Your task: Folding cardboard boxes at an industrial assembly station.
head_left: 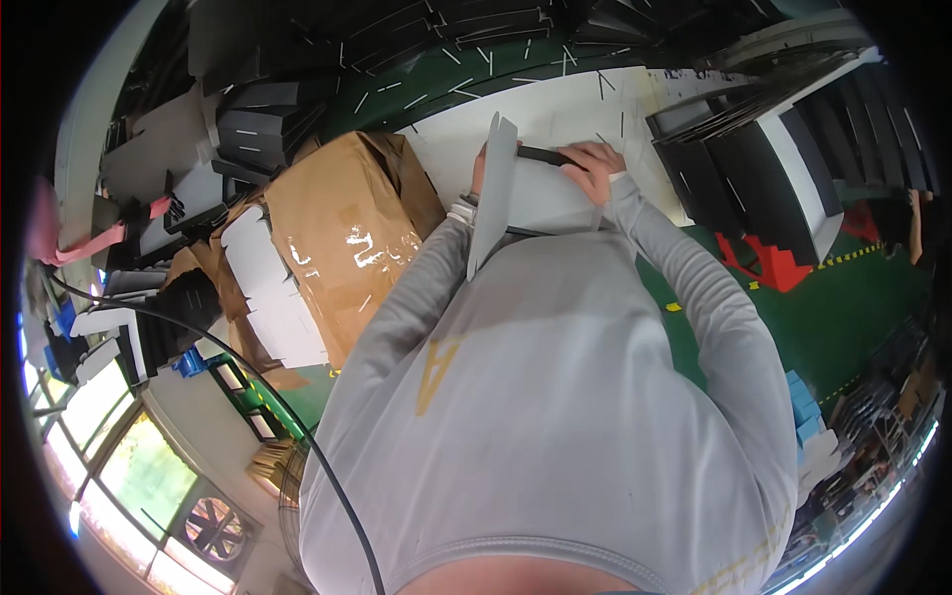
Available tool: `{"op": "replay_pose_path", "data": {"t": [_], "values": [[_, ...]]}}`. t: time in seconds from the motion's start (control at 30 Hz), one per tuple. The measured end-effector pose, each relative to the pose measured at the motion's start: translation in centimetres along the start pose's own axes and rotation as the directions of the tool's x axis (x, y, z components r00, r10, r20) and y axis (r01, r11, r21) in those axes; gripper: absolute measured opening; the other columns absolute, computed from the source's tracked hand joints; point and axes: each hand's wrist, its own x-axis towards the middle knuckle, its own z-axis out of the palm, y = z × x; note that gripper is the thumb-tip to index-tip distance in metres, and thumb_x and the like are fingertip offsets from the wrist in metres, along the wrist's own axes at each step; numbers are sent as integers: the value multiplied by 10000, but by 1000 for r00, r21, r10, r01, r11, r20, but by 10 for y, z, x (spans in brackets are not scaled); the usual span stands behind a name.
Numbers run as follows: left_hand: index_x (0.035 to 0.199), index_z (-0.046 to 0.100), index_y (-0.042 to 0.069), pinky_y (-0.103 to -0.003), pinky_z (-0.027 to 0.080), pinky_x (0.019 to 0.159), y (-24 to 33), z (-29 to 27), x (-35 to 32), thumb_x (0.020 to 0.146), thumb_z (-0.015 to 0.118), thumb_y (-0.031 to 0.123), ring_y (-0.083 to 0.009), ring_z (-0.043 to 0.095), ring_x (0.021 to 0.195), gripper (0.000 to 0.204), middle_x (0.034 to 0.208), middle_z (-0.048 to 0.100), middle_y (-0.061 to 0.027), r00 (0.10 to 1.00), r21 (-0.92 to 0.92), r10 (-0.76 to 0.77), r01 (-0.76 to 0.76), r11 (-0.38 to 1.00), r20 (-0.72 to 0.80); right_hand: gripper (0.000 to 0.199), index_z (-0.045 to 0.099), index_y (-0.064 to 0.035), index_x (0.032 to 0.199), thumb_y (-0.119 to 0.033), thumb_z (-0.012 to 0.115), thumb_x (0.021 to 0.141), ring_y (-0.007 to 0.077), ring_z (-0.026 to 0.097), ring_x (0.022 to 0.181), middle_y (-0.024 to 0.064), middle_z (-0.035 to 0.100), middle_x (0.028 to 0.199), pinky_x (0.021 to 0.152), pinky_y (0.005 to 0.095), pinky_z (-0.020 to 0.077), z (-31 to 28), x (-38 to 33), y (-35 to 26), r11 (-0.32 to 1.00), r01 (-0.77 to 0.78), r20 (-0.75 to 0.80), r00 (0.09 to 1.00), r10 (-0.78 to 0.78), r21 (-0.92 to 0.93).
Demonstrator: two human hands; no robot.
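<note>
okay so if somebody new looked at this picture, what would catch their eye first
The person's grey top fills the lower middle. Just above it, both hands work a pale folded card sheet on the white table: the right hand presses on it, the left hand is mostly hidden behind it. A brown cardboard box sits left.

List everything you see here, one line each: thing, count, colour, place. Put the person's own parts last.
white card panel: one, white, upright on edge between the two hands
black strip: one, black, under the right hand's fingers on the flat white piece
worktable: one, white top, ahead of the person
cardboard box: one, brown, left of the table
black folded boxes: a row, count unclear, black with white insides, right of the table
red stand: one, red, on the green floor at right
fan: one, lower left by the windows
left hand: mostly hidden behind the panel
right hand: pressing on the strip
grey sleeves: two, grey
</note>
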Motion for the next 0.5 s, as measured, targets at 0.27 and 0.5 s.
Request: {"op": "replay_pose_path", "data": {"t": [0.27, 0.5], "values": [[1008, 583, 22, -260, 447, 668, 28, 15, -7, 878, 425, 215, -108, 537, 762, 282, 898, 606, -51, 994, -215, -108, 100, 972, -28, 255, 539, -115, 1017, -192, 476, 782, 280, 517, 944, 112, 499, 1010, 822, 376, 442, 10, 25, 10, 900, 68, 190, 982, 17, -431], [1034, 588, 31, -246, 439, 649, 12, 7, -7, 886, 404, 219, -95, 530, 718, 302, 888, 608, -38, 1000, 4, -2, 2, 1000, -14, 240, 542, -90, 992, -162, 537, 762, 309, 534, 844, 123, 517, 930, 743, 387, 464, 17, 22, 19, 917, 244, -36, 963, -268, -317]]}}
